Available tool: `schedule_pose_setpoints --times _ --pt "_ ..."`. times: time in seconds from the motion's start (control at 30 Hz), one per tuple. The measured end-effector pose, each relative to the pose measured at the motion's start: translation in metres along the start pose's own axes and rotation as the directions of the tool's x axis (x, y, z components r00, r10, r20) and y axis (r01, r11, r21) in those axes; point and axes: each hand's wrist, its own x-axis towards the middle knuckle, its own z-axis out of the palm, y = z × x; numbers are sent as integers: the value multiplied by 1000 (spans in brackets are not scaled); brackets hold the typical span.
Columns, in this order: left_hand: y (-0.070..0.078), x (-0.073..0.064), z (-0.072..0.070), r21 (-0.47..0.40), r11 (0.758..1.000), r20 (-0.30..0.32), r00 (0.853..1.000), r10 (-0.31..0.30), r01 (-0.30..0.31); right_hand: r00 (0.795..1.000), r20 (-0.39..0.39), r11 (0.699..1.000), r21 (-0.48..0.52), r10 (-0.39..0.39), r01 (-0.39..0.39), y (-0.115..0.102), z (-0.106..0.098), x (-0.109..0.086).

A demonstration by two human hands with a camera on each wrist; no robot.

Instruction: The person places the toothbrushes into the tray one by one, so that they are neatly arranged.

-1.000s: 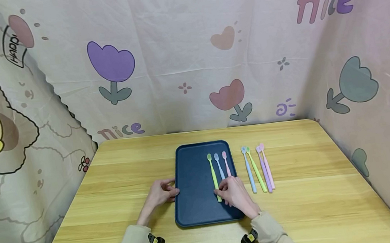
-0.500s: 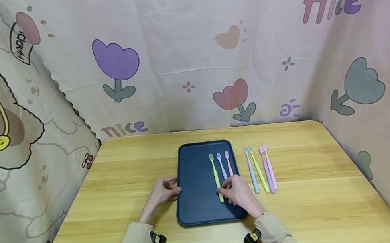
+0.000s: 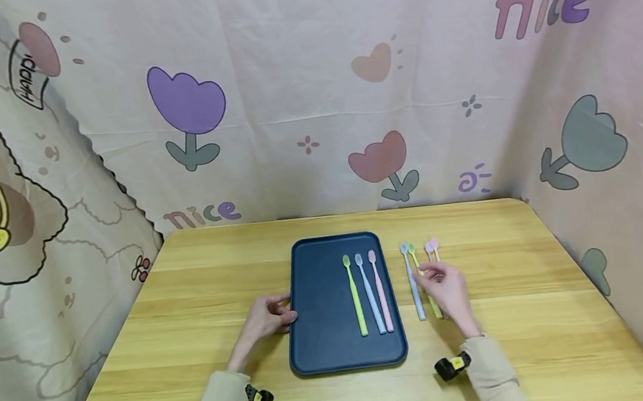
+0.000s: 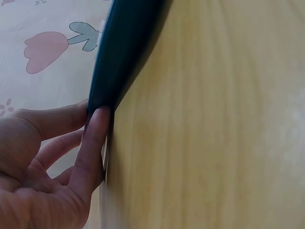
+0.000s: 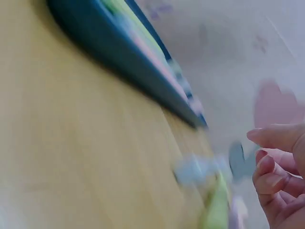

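At the left rim of a dark blue tray, my left hand holds the edge; the left wrist view shows the tray rim between thumb and fingers. Toothbrushes lie side by side in the tray's right half: green, blue and pink. Over a second group on the table hovers my right hand, fingers loosely bent, holding nothing. That group has a blue toothbrush, a green one, and a purple and a pink one, both mostly hidden by the hand.
The wooden table ends at a patterned curtain behind and at the left. A black wrist camera is on the left sleeve and another wrist camera on the right one.
My right hand has left the pink toothbrush in the tray and moved right, over the toothbrushes on the table. My left hand stays at the tray rim.
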Motion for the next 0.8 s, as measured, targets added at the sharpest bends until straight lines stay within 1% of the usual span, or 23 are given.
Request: schedule_pose_setpoints --times 0.07,0.17,0.27,0.3,0.43,0.53,0.67,0.8 --pt "0 0 0 -2 1000 3 1000 4 -4 998 -50 999 9 32 -31 11 -13 5" --pt "1 1 0 -5 1000 8 1000 9 -9 993 -92 997 34 75 -72 26 -29 10" --pt "0 1 -1 -1 1000 16 1000 20 -20 990 -82 992 64 111 -106 36 -38 12" --pt "0 1 -2 -3 1000 17 1000 14 -14 990 -74 991 66 117 -112 39 -40 12" --pt "0 0 -3 -5 1000 22 1000 11 -10 991 -22 990 53 132 -131 45 -41 13" --pt "1 -1 -4 -8 1000 18 1000 -7 7 989 2 988 39 149 -149 48 -39 14" --pt "1 -1 -4 -2 1000 17 1000 -18 18 987 -15 987 21 163 -162 51 -39 15" --pt "2 -1 -3 4 1000 21 1000 -13 13 987 -39 988 -3 156 -156 52 -39 15"
